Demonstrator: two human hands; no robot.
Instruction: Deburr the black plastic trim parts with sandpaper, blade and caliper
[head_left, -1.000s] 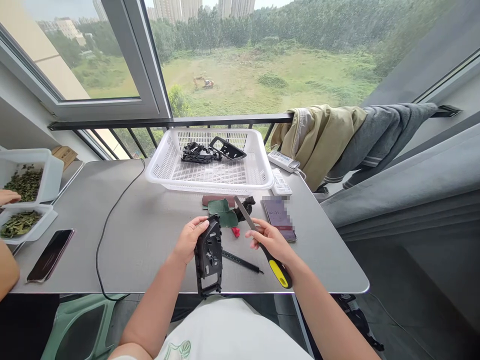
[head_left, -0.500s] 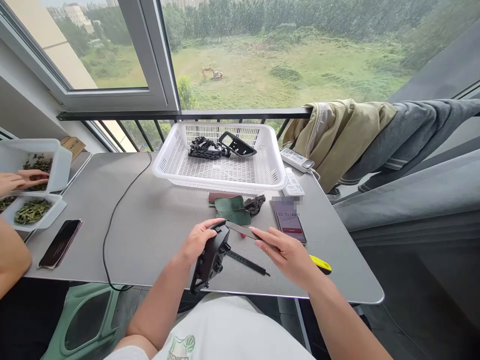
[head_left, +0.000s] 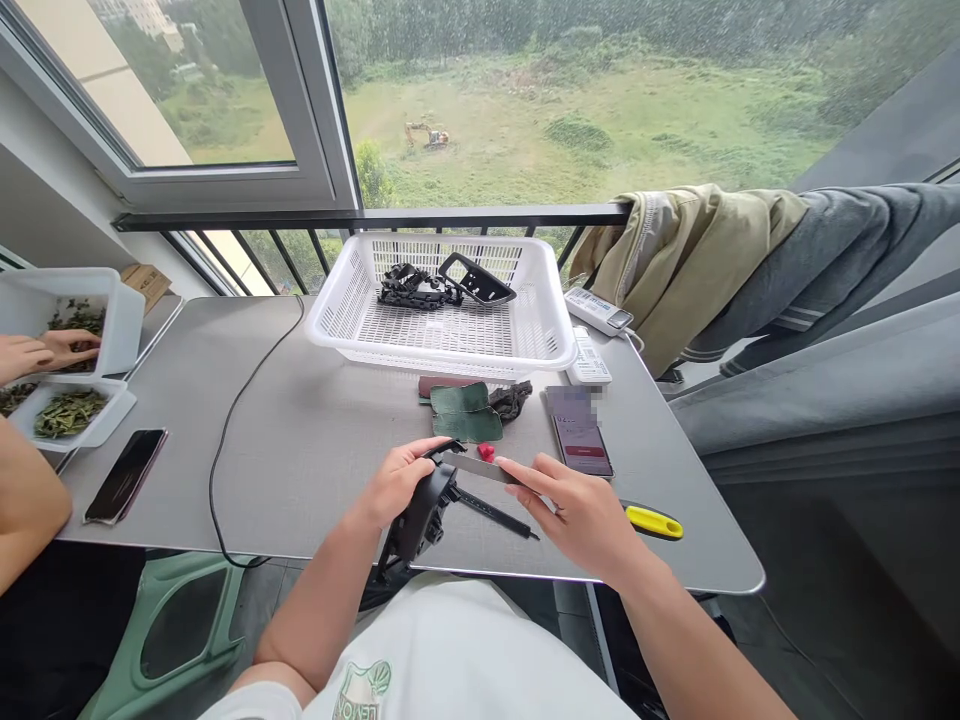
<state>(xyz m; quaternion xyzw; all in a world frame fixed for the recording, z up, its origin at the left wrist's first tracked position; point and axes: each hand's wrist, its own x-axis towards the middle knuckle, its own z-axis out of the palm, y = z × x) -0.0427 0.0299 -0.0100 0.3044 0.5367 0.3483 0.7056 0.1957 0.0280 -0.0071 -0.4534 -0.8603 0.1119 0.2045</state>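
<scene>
From my remote seat, I see the left hand (head_left: 397, 485) closed on the upper end of a black molded plastic frame (head_left: 424, 510), thumb on top, at the middle of the table's near edge. The right hand (head_left: 581, 510) is mostly closed, its fingers pinching the flat file (head_left: 480, 466) by its metal blade; the blade's tip meets the frame's upper end. The file's yellow-and-black handle (head_left: 654, 521) sticks out to the right of the wrist.

Just beyond the blade lies a small red piece (head_left: 487, 452), with a green sheet (head_left: 457, 412) and a crumpled black cloth (head_left: 511, 400) behind it. A narrow black strip (head_left: 495, 515) slants between the hands. The white plastic basket (head_left: 442, 352) stands at the table's far edge, with black plastic parts (head_left: 420, 287) inside.

A lit phone (head_left: 581, 435) lies right of the green sheet (its digits start "02", the rest is blurred). Printing on the white power strip (head_left: 600, 312) is too small for me to read. The shirt (head_left: 450, 650) carries green lettering, partly legible as "LEM". At the left edge, another person's hand (head_left: 71, 350) reaches into a tub (head_left: 129, 325) of leaves.
</scene>
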